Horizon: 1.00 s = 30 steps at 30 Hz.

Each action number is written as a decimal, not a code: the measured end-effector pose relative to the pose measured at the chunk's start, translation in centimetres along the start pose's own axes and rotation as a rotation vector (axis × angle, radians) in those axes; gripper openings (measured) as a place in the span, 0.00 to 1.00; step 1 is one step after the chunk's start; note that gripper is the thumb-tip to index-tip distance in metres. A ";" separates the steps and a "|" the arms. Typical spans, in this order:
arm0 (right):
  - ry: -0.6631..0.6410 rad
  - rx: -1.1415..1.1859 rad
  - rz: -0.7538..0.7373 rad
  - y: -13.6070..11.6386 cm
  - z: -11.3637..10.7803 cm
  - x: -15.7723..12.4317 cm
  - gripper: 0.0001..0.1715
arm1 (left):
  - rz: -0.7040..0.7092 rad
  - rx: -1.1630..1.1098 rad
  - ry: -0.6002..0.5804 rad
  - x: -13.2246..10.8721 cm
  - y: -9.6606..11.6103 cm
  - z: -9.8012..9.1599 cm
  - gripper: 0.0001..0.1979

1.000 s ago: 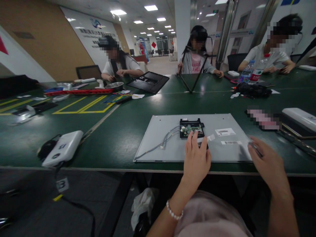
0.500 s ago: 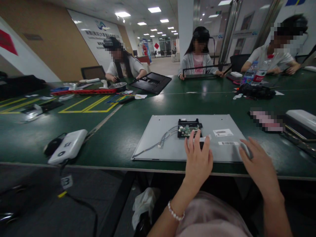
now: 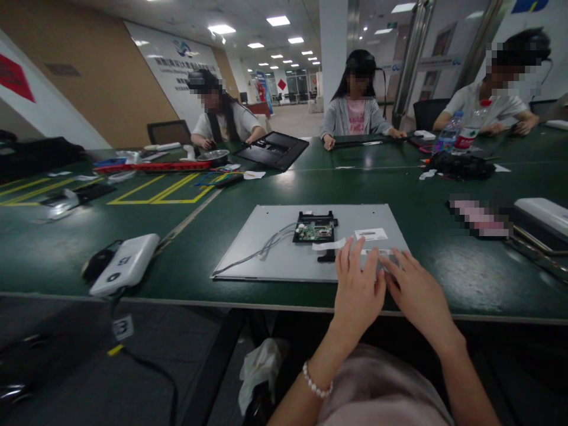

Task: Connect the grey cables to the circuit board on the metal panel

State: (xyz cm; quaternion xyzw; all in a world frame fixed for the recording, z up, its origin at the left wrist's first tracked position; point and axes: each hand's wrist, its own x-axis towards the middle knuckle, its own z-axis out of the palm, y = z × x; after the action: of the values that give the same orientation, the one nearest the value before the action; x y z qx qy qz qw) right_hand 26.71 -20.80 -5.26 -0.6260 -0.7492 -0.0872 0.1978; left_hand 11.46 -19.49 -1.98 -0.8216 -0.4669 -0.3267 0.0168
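Panel (image 3: 284,263) farther left than before, left hand (image 3: 358,293) and right hand (image 3: 419,293) over its right side, fingers spread

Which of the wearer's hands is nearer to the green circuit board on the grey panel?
Left. The left hand is to the lower right of the green circuit board; the right hand is farther to the right, beyond the left hand.

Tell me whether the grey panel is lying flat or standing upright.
Flat: the grey panel lies on the green table, circuit board facing up.
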 end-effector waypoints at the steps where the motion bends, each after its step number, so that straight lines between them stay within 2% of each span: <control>1: -0.001 0.008 -0.007 -0.4 0.0 0.2 0.22 | 0.001 -0.006 0.007 0.0 0.0 0.0 0.19; 7: -0.014 0.148 -0.081 -2.3 0.5 1.1 0.27 | -0.001 -0.053 0.007 0.0 -0.1 -0.2 0.21; 17: -0.050 0.285 -0.252 -3.4 0.4 3.0 0.27 | -0.077 -0.156 0.038 -0.2 -0.6 0.1 0.28; 30: -0.048 0.417 -0.383 -4.9 -0.2 4.3 0.35 | -0.118 -0.212 0.082 -0.4 -1.3 -0.1 0.27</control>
State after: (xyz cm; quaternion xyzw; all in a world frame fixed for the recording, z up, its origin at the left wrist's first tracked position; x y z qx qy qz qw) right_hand 21.37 -17.97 -2.71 -0.4207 -0.8600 0.0479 0.2847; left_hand 10.27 -19.10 -2.42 -0.7758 -0.4762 -0.4079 -0.0703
